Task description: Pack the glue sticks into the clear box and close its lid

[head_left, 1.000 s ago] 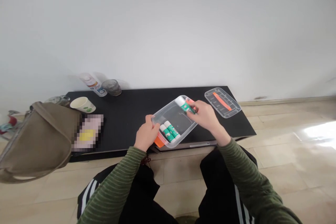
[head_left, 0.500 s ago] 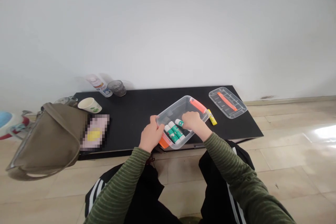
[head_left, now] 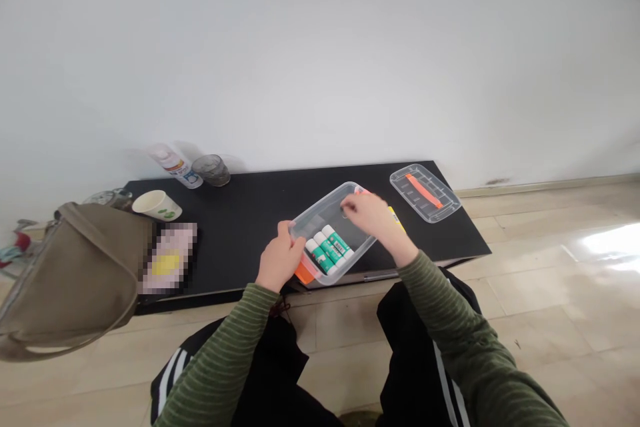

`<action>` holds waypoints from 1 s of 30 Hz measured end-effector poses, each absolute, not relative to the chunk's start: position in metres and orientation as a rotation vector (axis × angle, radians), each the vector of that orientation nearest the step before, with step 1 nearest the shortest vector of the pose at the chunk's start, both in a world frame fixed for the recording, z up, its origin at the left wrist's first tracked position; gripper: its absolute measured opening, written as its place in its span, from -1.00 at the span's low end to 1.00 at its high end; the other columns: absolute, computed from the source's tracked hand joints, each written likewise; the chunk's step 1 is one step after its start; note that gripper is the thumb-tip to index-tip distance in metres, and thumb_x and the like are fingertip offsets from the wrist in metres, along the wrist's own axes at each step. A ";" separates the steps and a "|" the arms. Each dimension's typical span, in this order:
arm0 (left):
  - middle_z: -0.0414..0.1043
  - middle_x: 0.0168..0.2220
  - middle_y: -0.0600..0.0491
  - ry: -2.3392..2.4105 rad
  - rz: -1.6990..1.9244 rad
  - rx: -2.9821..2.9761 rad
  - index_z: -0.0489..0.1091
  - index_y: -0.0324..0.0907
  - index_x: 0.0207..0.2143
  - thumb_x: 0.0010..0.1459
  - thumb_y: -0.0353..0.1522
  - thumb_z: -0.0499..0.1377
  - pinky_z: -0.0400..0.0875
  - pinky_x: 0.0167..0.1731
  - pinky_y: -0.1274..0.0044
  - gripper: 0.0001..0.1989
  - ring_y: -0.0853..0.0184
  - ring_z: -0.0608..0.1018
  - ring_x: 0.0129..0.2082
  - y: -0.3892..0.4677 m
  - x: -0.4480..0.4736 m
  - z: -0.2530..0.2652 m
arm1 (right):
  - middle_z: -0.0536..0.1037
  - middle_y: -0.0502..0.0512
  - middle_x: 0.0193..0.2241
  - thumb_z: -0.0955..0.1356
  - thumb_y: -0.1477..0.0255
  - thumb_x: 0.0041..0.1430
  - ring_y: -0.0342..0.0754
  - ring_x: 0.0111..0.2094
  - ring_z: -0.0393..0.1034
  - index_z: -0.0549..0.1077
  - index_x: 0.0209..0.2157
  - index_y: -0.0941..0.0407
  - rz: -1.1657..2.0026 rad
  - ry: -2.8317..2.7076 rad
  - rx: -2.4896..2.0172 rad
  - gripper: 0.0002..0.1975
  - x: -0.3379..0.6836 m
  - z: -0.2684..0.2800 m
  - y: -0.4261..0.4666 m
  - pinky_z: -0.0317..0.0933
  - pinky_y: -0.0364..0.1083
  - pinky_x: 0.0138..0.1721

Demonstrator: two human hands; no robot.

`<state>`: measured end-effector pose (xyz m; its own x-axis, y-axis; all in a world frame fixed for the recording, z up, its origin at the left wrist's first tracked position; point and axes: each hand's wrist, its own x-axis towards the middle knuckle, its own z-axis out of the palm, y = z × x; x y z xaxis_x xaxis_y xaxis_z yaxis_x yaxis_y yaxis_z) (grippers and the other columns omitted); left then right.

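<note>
My left hand [head_left: 280, 258] grips the near left end of a clear plastic box [head_left: 306, 213], thumb over the rim by the orange latch [head_left: 305, 271]. Inside the box three green glue sticks [head_left: 330, 249] with white caps lie side by side at the near end. Over the far half of the box hovers my right hand [head_left: 374, 219], its fingers loosely bent and apart, with nothing seen between them. Partly behind this hand, a yellow tube-like item [head_left: 396, 219] lies on the black tabletop [head_left: 250, 227], beside the box.
The clear lid [head_left: 425, 193] with an orange handle lies at the right. Toward the left stand a spray can [head_left: 176, 167], a grey glass [head_left: 212, 170] and a paper cup [head_left: 157, 205]. A pink-and-yellow blurred item [head_left: 170, 259] and a brown bag [head_left: 75, 280] are at the left end.
My right hand has let go of a glue stick and risen toward the far end of the box. That stick now lies beside the other two. The view has shifted slightly.
</note>
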<state>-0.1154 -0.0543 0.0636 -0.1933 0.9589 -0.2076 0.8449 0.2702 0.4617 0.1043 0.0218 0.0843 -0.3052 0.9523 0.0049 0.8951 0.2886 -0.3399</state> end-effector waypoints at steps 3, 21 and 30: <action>0.52 -0.33 -0.06 2.073 0.353 1.625 0.13 -0.15 0.13 0.19 -0.23 -0.06 0.33 -0.33 0.43 -0.54 0.04 0.59 -0.28 -0.054 -0.116 0.063 | 0.62 0.10 -0.14 0.17 0.34 0.37 -0.01 -0.12 0.49 0.49 0.03 0.02 0.243 -1.920 -1.836 -0.64 0.150 0.086 0.038 0.28 -0.10 -0.13; 0.39 -0.48 0.08 1.928 0.516 1.682 0.19 -0.14 0.12 0.15 -0.26 -0.02 0.29 -0.35 0.47 -0.53 0.16 0.53 -0.39 -0.046 -0.123 0.054 | 0.56 0.36 -0.09 0.36 0.26 0.14 0.23 -0.05 0.48 0.54 -0.11 0.18 0.544 -2.037 -2.488 -0.64 0.210 0.028 0.048 0.30 0.03 -0.15; 0.35 -0.48 0.14 1.736 0.585 1.731 0.25 -0.10 0.11 0.13 -0.29 -0.02 0.27 -0.36 0.50 -0.53 0.26 0.47 -0.44 -0.028 -0.110 0.052 | 0.59 0.18 -0.17 0.27 0.27 0.26 -0.02 -0.26 0.46 0.43 -0.03 0.14 0.181 -1.841 -1.747 -0.67 0.190 0.093 -0.007 0.24 -0.11 -0.19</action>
